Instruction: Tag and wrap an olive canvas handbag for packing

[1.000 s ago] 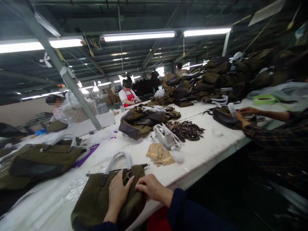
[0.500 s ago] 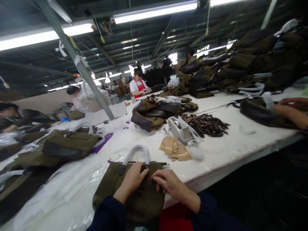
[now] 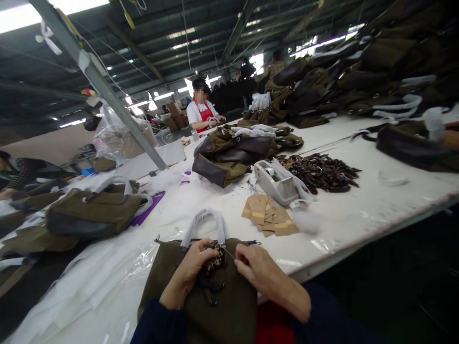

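Note:
An olive-green bag (image 3: 229,306) lies in front of me, its white-wrapped handle (image 3: 205,217) standing up at the top. My left hand (image 3: 189,267) is closed on a dark and gold patterned charm (image 3: 213,263) at the base of the handle. Dark dangling pieces of the charm rest against the bag's front. My right hand (image 3: 256,267) is pinched, just right of the charm, on a thin string (image 3: 228,253) that runs towards it.
Brown paper tags (image 3: 267,215) and a grey tape dispenser (image 3: 275,182) lie beyond the bag, beside a heap of dark charms (image 3: 322,172). More bags (image 3: 95,212) are piled left, ahead and right. A person in a red apron (image 3: 205,114) stands across the table.
The charm has come into clearer view in my left hand, with its pieces hanging lower. My right hand has moved slightly right, and a string now shows between it and the charm.

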`<action>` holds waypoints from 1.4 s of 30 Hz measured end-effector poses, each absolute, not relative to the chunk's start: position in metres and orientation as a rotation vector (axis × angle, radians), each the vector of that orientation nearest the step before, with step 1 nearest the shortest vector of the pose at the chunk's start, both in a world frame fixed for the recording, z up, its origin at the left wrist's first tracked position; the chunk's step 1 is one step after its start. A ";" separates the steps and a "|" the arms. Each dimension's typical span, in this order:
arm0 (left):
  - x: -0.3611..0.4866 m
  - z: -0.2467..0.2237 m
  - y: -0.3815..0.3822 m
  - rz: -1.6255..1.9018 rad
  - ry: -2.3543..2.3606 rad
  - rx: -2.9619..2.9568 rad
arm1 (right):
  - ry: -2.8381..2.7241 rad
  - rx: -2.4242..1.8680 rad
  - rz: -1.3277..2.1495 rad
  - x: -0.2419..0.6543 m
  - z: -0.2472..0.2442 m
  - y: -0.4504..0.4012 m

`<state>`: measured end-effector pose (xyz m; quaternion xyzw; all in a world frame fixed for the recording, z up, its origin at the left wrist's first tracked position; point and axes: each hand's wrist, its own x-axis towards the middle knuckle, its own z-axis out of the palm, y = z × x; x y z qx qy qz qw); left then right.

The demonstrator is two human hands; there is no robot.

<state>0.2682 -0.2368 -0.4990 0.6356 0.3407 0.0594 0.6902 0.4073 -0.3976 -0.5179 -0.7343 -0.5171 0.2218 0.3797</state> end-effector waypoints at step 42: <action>0.260 -0.517 -0.242 0.295 0.805 1.588 | -1.663 -2.151 0.372 0.420 -0.503 -0.376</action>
